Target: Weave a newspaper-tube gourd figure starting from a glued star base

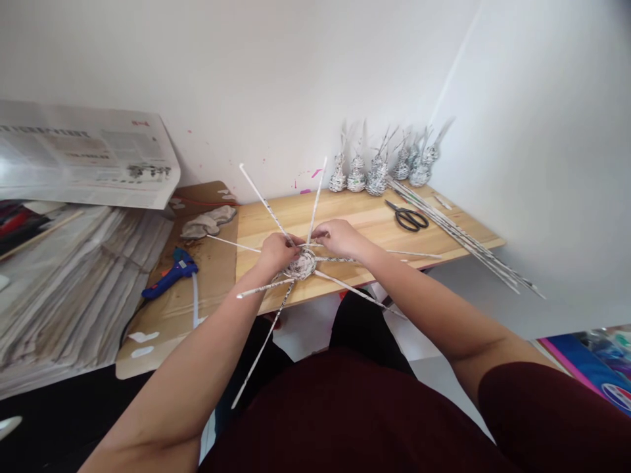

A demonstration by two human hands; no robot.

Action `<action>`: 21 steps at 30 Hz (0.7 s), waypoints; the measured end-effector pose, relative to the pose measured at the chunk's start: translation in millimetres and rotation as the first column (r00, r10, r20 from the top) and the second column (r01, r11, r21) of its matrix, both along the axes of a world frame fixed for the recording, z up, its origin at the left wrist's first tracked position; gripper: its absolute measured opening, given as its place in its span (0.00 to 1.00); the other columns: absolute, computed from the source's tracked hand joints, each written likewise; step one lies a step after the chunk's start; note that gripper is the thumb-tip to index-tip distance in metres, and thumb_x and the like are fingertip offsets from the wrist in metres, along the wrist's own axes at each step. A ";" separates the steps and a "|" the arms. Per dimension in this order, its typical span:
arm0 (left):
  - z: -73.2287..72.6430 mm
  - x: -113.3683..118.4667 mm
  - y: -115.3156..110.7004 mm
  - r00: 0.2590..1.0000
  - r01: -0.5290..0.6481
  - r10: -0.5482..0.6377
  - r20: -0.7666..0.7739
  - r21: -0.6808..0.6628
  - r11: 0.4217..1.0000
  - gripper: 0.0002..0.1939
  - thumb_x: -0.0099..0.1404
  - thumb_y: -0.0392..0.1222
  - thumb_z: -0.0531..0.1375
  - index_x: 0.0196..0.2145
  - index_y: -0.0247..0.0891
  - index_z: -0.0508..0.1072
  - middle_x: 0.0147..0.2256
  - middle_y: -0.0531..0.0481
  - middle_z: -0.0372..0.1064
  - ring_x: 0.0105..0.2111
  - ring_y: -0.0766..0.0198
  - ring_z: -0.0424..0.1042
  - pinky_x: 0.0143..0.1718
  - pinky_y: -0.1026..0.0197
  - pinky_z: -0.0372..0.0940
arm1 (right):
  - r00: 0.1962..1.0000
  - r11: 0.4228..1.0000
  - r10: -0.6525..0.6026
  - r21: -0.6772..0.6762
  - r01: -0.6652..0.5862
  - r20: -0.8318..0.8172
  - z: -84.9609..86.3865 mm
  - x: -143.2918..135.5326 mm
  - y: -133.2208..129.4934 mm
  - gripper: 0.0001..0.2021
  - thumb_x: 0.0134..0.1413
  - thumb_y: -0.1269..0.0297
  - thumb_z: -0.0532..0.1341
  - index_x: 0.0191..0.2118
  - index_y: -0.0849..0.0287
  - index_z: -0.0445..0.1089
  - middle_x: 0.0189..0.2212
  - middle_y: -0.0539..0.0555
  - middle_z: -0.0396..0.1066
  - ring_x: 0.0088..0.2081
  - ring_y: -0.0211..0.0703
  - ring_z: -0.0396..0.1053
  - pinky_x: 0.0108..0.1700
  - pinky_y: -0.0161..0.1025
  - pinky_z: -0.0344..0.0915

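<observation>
A round woven paper base (302, 264) with several rolled-paper spokes radiating outward is held over the front part of the wooden table (276, 213). My left hand (280, 253) grips its left upper edge, fingers closed on the weave. On the upper right side, my right hand (338, 238) pinches a thin paper strip beside the base, near an upright spoke (318, 197). One long spoke (261, 348) hangs down past the table's front edge toward my lap.
Black scissors (409, 217) and long paper rolls (463, 236) lie to the right. Several woven paper gourds (377, 174) stand along the wall. At the left are a blue glue gun (172, 272), a glove (208, 222), cardboard (211, 289) and stacked newspapers (93, 282).
</observation>
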State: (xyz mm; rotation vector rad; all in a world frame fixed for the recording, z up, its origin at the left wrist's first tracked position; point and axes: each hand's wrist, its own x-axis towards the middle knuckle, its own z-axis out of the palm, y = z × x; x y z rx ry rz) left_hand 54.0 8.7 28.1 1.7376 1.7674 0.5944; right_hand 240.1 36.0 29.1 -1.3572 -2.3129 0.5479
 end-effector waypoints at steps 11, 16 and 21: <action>-1.1 1.7 3.5 0.996 -0.001 0.004 -0.094 0.036 0.999 0.16 0.55 0.31 0.61 0.40 0.38 0.82 0.31 0.49 0.79 0.32 0.63 0.76 0.35 0.67 0.66 | 0.970 0.994 0.063 0.071 -0.081 0.234 11.8 -9.5 -14.5 0.09 0.56 0.62 0.64 0.39 0.61 0.79 0.37 0.56 0.79 0.38 0.43 0.73 0.36 0.35 0.57; -4.5 2.4 3.3 0.998 -0.014 0.017 -0.061 0.045 0.999 0.14 0.53 0.38 0.67 0.40 0.40 0.82 0.31 0.49 0.79 0.32 0.62 0.76 0.34 0.66 0.66 | 0.953 0.993 0.058 0.084 -0.087 0.297 17.2 -14.2 -18.0 0.10 0.59 0.66 0.60 0.40 0.61 0.79 0.39 0.59 0.79 0.40 0.45 0.73 0.38 0.37 0.58; -4.5 6.2 2.0 0.995 -0.024 0.031 -0.091 0.078 0.997 0.13 0.52 0.42 0.68 0.37 0.42 0.82 0.32 0.50 0.79 0.34 0.62 0.76 0.35 0.65 0.65 | 0.955 0.999 0.035 0.024 -0.044 0.296 20.6 -16.4 -17.2 0.10 0.59 0.66 0.59 0.40 0.60 0.79 0.40 0.59 0.79 0.41 0.46 0.73 0.38 0.37 0.58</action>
